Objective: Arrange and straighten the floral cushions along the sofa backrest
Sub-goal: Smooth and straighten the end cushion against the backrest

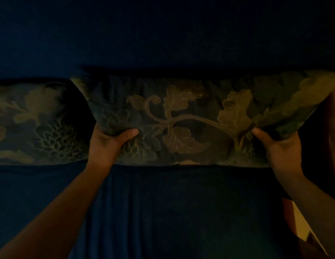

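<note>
The scene is very dim. A wide floral cushion [181,116] with pale leaves and vines on dark cloth leans against the blue sofa backrest [163,43]. My left hand [108,144] grips its lower left side, thumb pressed into the front. My right hand [280,148] grips its lower right side, where the corner bulges upward. A second floral cushion [35,124] stands to the left, close to the first, with a dark gap between them.
The blue sofa seat [172,212] spreads below the cushions. A reddish-brown wooden armrest [334,128] rises at the right edge, with a pale strip [303,227] beneath it.
</note>
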